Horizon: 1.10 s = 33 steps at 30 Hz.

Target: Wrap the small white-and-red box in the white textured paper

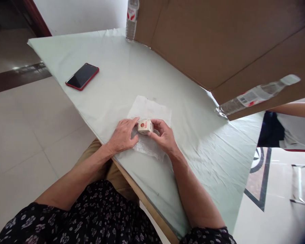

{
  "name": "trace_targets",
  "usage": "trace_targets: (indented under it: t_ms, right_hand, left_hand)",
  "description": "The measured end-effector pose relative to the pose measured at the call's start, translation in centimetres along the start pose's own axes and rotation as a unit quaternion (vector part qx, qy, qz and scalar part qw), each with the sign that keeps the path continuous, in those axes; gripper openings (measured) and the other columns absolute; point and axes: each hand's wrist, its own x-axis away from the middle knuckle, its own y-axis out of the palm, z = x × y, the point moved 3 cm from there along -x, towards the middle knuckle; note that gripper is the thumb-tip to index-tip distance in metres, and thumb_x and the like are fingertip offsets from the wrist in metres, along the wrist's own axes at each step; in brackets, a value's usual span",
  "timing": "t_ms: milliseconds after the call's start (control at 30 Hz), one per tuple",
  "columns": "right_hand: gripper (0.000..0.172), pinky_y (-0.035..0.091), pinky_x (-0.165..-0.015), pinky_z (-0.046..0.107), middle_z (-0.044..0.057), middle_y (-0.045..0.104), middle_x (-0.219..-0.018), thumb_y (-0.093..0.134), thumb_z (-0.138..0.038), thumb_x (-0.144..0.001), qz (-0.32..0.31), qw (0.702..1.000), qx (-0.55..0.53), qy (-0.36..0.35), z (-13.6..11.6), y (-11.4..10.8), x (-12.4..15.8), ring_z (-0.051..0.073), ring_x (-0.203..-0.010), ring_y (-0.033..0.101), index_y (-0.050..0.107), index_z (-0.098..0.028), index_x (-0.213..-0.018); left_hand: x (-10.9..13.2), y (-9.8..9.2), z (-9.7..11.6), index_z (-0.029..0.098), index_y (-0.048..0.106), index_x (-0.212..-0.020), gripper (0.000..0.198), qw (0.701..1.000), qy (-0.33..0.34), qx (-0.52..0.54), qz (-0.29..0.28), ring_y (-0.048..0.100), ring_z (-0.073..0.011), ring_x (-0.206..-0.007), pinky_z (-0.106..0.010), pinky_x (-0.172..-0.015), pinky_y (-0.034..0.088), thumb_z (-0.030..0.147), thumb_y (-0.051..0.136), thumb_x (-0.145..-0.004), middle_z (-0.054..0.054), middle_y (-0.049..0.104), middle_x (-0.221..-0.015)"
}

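A small white box (pixel 145 126) with a red and brown print is over a crinkled, translucent plastic sheet (pixel 152 107), which looks like bubble wrap. My right hand (pixel 165 136) grips the box from its right side, thumb in front and fingers behind. On the other side, my left hand (pixel 124 135) is curved with thumb and forefinger apart. Its fingertips are close to the box's left edge; whether they touch it I cannot tell. Part of the sheet is hidden under the box and both hands.
A phone (pixel 82 76) with a red case lies at the table's left. Tall cardboard (pixel 193 44) stands along the far side, with a water bottle (pixel 131 21) at its left end and a tilted bottle (pixel 254 96) at its right. A person's arm (pixel 292 109) shows beyond the pale tablecloth (pixel 193 101).
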Motion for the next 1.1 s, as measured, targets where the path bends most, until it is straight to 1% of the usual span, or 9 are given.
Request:
trace_targets:
  t_ms: [67, 233, 300, 400, 467, 800, 900, 1033, 1100]
  right_hand:
    - [0.045, 0.053, -0.103, 0.049, 0.009, 0.071, -0.125, 0.07, -0.043, -0.083, 0.003, 0.996, 0.084, 0.011, 0.6, -0.3, 0.5, 0.027, -0.115, 0.067, 0.059, -0.025, -0.123]
    - [0.068, 0.044, -0.112, 0.054, 0.012, 0.06, -0.146, 0.07, -0.035, -0.08, -0.032, 0.979, 0.202, 0.001, 0.3, -1.7, 2.0, 0.032, -0.132, 0.059, 0.049, -0.027, -0.145]
    - [0.063, 0.044, -0.112, 0.055, 0.011, 0.063, -0.145, 0.068, -0.034, -0.081, -0.023, 0.975, 0.22, -0.004, 0.2, -1.4, 1.8, 0.032, -0.132, 0.059, 0.053, -0.026, -0.142]
    - [0.051, 0.048, -0.108, 0.053, 0.01, 0.07, -0.134, 0.066, -0.034, -0.084, 0.013, 0.978, 0.21, -0.009, 0.3, -0.8, 1.2, 0.031, -0.121, 0.066, 0.06, -0.026, -0.134]
    - [0.05, 0.049, -0.107, 0.052, 0.01, 0.07, -0.134, 0.066, -0.035, -0.085, 0.033, 0.98, 0.193, -0.02, 0.4, -0.4, 0.8, 0.029, -0.118, 0.067, 0.06, -0.025, -0.133]
    - [0.05, 0.046, -0.109, 0.048, 0.009, 0.068, -0.137, 0.066, -0.037, -0.088, 0.014, 0.984, 0.178, -0.023, 1.4, 0.6, 1.3, 0.029, -0.124, 0.064, 0.059, -0.026, -0.136]
    - [0.05, 0.045, -0.109, 0.049, 0.008, 0.068, -0.138, 0.066, -0.035, -0.088, 0.011, 0.986, 0.165, -0.025, 1.4, 0.5, 1.3, 0.029, -0.124, 0.063, 0.059, -0.027, -0.136]
    - [0.053, 0.044, -0.109, 0.051, 0.008, 0.067, -0.139, 0.068, -0.031, -0.086, 0.005, 0.99, 0.141, -0.024, 1.5, 0.5, 1.3, 0.03, -0.123, 0.063, 0.058, -0.028, -0.137]
    - [0.053, 0.044, -0.109, 0.052, 0.008, 0.067, -0.139, 0.068, -0.031, -0.086, 0.002, 0.991, 0.128, -0.027, 1.7, 0.6, 1.3, 0.03, -0.123, 0.063, 0.058, -0.029, -0.138]
  left_hand:
    - [-0.1, 0.0, 0.1, 0.011, 0.045, -0.146, 0.068, 1.0, -0.002, 0.0, -0.006, 0.061, -0.0308, -0.121, -0.051, -0.111, 0.042, 0.021, 0.055, -0.079, -0.015, 0.069, -0.126]
    - [-0.1, -0.1, 0.2, 0.016, 0.046, -0.146, 0.069, 1.0, -0.006, -0.004, -0.003, 0.062, -0.031, -0.119, -0.051, -0.111, 0.041, 0.02, 0.055, -0.078, -0.013, 0.071, -0.124]
    - [0.0, 0.0, 0.2, 0.016, 0.046, -0.146, 0.069, 1.0, -0.005, -0.006, 0.0, 0.062, -0.0308, -0.119, -0.051, -0.111, 0.041, 0.02, 0.055, -0.078, -0.013, 0.071, -0.124]
    - [0.0, 0.0, 0.2, 0.013, 0.046, -0.145, 0.067, 1.0, 0.001, -0.008, -0.004, 0.062, -0.0306, -0.12, -0.05, -0.111, 0.042, 0.02, 0.054, -0.079, -0.014, 0.07, -0.125]
    - [-0.1, -0.1, 0.2, 0.012, 0.046, -0.145, 0.067, 1.0, 0.003, -0.012, -0.008, 0.062, -0.0305, -0.12, -0.05, -0.111, 0.042, 0.021, 0.054, -0.079, -0.015, 0.07, -0.126]
    - [-0.1, -0.1, 0.1, 0.014, 0.047, -0.144, 0.068, 1.0, 0.0, -0.012, -0.01, 0.062, -0.0308, -0.12, -0.051, -0.112, 0.041, 0.022, 0.056, -0.078, -0.014, 0.07, -0.126]
    - [0.4, -1.0, 0.2, 0.015, 0.049, -0.142, 0.063, 1.0, 0.007, -0.006, -0.007, 0.061, -0.0311, -0.122, -0.051, -0.111, 0.044, 0.025, 0.057, -0.08, -0.014, 0.068, -0.128]
    - [2.1, -3.6, 1.7, 0.017, 0.055, -0.138, 0.056, 0.996, 0.081, -0.04, 0.002, 0.055, -0.0324, -0.132, -0.052, -0.114, 0.043, 0.025, 0.061, -0.083, -0.016, 0.062, -0.137]
    - [3.0, -4.1, 2.6, 0.015, 0.059, -0.134, 0.053, 0.986, 0.128, -0.09, -0.056, 0.048, -0.0378, -0.14, -0.057, -0.117, 0.039, 0.022, 0.064, -0.082, -0.019, 0.056, -0.144]
